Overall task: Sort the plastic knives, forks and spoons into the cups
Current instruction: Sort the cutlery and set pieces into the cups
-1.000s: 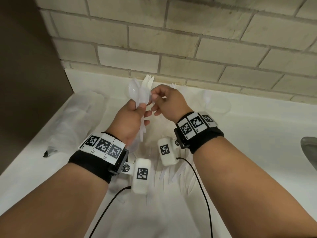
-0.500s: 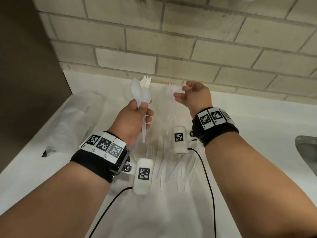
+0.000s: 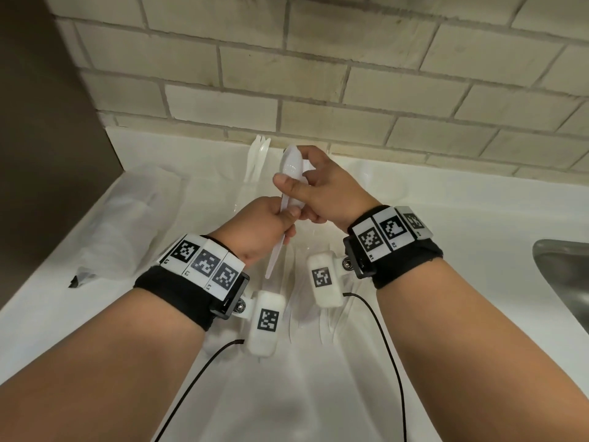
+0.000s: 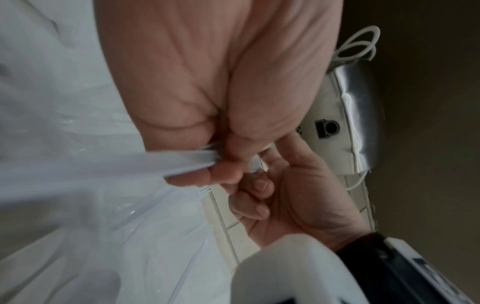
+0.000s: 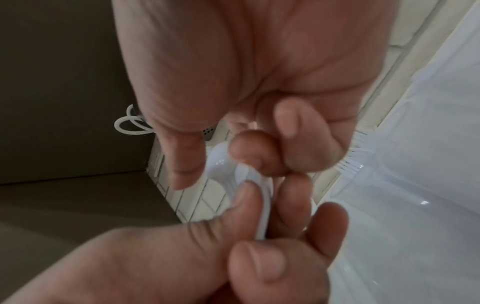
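My left hand (image 3: 285,220) grips the handles of a small bunch of white plastic spoons (image 3: 291,167) upright above the counter. My right hand (image 3: 294,169) pinches the bowl of the top spoon between thumb and forefinger. In the right wrist view the spoon bowl (image 5: 221,164) sits between my right fingers, and the left hand (image 5: 259,242) holds the handles below. The left wrist view shows the white handles (image 4: 187,160) in my curled left fingers. White knives (image 3: 258,156) stand in a clear cup at the back. Fork tines (image 5: 355,152) show behind my right hand.
Several loose white pieces of cutlery (image 3: 322,317) lie on the white counter (image 3: 462,218) beneath my wrists. A crumpled clear plastic bag (image 3: 127,212) lies at the left beside a brown panel. A steel sink (image 3: 567,282) is at the right edge. A brick wall closes the back.
The right hand carried a fork off to the back right, then came back left and now pinches a spoon in the left hand's bunch.
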A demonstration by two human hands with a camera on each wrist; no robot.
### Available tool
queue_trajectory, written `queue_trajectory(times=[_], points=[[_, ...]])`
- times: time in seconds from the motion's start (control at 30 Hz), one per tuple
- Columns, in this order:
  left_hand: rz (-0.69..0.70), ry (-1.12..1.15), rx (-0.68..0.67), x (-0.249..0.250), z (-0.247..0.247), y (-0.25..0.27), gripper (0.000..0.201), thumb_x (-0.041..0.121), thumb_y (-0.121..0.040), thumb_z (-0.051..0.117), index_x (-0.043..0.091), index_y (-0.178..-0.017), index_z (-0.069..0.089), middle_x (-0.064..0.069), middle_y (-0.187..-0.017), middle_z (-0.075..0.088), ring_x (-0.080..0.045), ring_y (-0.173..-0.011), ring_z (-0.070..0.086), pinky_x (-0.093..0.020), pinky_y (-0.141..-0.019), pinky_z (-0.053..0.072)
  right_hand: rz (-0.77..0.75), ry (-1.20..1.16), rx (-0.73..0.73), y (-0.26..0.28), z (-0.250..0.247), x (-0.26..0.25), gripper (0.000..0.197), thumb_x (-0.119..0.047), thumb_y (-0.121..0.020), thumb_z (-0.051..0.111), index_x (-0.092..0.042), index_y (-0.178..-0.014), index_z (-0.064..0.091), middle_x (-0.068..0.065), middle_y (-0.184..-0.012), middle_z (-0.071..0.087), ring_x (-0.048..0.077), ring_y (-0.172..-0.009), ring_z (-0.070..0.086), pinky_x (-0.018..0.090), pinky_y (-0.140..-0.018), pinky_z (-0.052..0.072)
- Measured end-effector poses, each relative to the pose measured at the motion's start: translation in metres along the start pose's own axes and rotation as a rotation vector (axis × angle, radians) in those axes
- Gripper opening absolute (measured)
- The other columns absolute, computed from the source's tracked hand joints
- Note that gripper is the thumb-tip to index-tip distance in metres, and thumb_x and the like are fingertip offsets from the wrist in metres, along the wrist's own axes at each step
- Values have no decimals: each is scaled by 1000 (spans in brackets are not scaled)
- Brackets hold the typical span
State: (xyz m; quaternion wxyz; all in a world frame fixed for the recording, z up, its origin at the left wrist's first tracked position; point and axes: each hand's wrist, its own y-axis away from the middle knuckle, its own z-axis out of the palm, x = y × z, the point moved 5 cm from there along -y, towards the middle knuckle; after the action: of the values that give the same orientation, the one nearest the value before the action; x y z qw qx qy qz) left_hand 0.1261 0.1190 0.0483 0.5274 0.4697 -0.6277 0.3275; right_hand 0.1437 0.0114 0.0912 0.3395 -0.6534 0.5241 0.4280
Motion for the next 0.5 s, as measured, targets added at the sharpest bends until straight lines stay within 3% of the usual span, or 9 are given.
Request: queue_trajectory(times=[0.07, 0.1, 0.17, 0.2, 0.27, 0.37, 0.43, 0.5], points=[[-21, -16, -17, 0, 5, 2, 25, 22, -103, 38, 12, -94, 59, 1, -78, 59, 1, -51, 53, -9, -52, 42, -1, -34, 42, 2, -3, 3, 38, -28, -90, 64, -19, -120, 44, 16, -71, 61, 20, -44, 47, 20, -39, 34], [-51, 8, -35, -1, 8, 3, 25, 26, -103, 37, 11, -98, 58, 1, -86, 60, -3, -60, 59, -12, -59, 48, -2, -40, 69, 3, -6, 5, 35, -24, -90, 64, -16, -118, 45, 17, -73, 61, 19, -42, 46, 21, -39, 34], [-123, 39, -92, -6, 13, 7, 28, 35, -101, 37, 14, -97, 54, -1, -91, 63, -16, -74, 66, -31, -76, 55, -7, -29, 148, 5, -16, 8, 30, -20, -88, 64, -14, -111, 46, 16, -78, 60, 17, -41, 45, 24, -40, 35], [-156, 29, -119, -8, 14, 9, 28, 39, -100, 36, 16, -95, 52, -2, -87, 63, -19, -75, 66, -40, -79, 55, -9, -32, 195, 6, -22, 10, 27, -19, -87, 64, -15, -107, 47, 17, -81, 60, 17, -42, 45, 25, -41, 36], [-189, 6, -135, -9, 15, 11, 28, 43, -99, 36, 19, -94, 50, -3, -77, 57, -19, -69, 61, -42, -69, 57, -6, -63, 266, 10, -34, 13, 25, -19, -87, 64, -17, -104, 46, 16, -83, 60, 19, -42, 44, 28, -43, 37], [-151, -58, -125, -6, 19, 10, 30, 45, -100, 32, 21, -94, 49, -1, -71, 44, -14, -58, 41, -28, -49, 42, -11, -38, 228, 16, -39, 14, 37, -20, -88, 64, -25, -118, 43, 11, -82, 59, 21, -46, 50, 29, -46, 42], [-129, -96, -154, -5, 25, 9, 32, 47, -99, 30, 22, -97, 50, -1, -72, 41, -15, -59, 37, -25, -47, 34, -22, -32, 182, 20, -37, 13, 35, -26, -89, 63, -27, -120, 46, 8, -81, 61, 21, -49, 55, 30, -45, 43], [-136, -123, -184, -6, 31, 8, 33, 47, -99, 32, 22, -103, 52, -1, -75, 41, -15, -60, 37, -24, -48, 33, -22, -41, 184, 23, -37, 10, 24, -31, -92, 61, -17, -109, 53, 10, -80, 64, 22, -49, 57, 29, -44, 41]])
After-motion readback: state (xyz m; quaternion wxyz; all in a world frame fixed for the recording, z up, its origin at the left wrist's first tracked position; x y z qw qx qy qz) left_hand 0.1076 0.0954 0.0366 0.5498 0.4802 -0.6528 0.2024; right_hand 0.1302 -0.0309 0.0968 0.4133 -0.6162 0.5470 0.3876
